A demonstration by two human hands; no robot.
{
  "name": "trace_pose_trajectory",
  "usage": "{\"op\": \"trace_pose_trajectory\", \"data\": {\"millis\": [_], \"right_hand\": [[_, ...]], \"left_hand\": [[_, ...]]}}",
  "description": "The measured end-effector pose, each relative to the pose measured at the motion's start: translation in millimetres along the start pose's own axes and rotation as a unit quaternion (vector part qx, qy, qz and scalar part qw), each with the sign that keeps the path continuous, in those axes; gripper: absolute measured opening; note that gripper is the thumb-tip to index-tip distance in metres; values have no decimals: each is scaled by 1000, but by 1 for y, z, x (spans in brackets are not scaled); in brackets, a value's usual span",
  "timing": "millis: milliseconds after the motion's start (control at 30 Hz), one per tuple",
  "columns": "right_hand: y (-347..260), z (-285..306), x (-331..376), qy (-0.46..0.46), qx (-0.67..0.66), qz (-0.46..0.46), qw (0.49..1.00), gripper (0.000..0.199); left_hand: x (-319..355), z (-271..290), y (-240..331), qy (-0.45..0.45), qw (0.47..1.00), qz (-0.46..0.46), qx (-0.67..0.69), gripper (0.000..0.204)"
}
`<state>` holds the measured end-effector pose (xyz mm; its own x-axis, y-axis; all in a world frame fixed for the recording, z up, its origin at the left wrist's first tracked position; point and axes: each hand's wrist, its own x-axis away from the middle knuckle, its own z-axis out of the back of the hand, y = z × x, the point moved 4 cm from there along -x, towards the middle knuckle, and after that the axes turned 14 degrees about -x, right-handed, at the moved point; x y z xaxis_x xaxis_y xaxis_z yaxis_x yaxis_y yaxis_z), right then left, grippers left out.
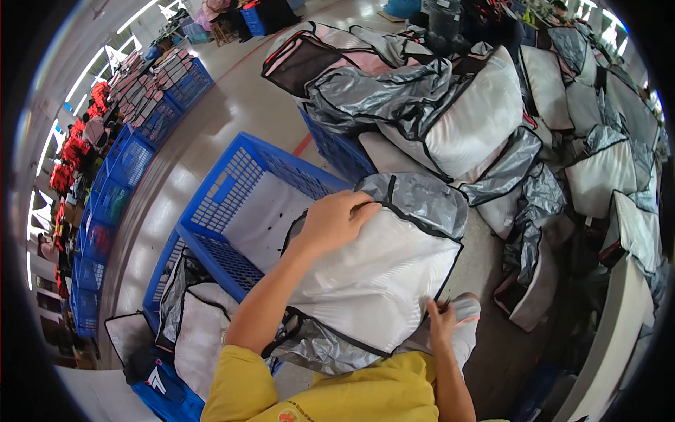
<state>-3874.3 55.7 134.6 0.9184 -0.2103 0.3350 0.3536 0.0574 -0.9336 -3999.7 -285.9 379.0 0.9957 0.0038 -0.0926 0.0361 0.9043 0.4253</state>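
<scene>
A white quilted bag piece (373,281) with black edging and a silver foil lining lies across my lap. Its silver flap (422,204) folds out at the far side, and more foil shows at the near edge. My left hand (337,221) is closed over the far black edge, its fingers curled around the fabric. At the right edge of the bag my right hand (441,320) is closed. A small dark pointed thing shows at its fingertips, too small to name.
Left of the bag stands a blue plastic crate (239,190) with a pale sheet and dark specks inside. Similar white and silver bags form a big pile (478,112) ahead and to the right. More bag pieces (200,330) lie at lower left. Blue crates (130,162) line the far left.
</scene>
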Motion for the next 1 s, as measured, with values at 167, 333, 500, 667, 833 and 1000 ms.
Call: {"op": "trace_pose_trajectory", "data": {"millis": [167, 333, 500, 667, 833, 1000], "right_hand": [[-130, -12, -6, -3, -38, 251, 967, 15], [-203, -26, -12, -73, -14, 325, 943, 16], [-180, 1, 7, -194, -12, 307, 932, 14], [-140, 12, 12, -175, -41, 245, 953, 23], [-105, 8, 6, -200, -110, 107, 968, 37], [-110, 8, 5, -214, -102, 85, 968, 39]], "left_hand": [[8, -17, 48, -62, 996, -64, -4, 28], [35, -42, 116, -42, 975, -206, -71, 22], [61, -57, 133, -69, 983, -171, 20, 14], [69, -88, 132, -182, 974, -119, 55, 21], [66, -106, 123, -298, 946, -113, 58, 21], [62, -103, 125, -317, 941, -109, 55, 20]]}}
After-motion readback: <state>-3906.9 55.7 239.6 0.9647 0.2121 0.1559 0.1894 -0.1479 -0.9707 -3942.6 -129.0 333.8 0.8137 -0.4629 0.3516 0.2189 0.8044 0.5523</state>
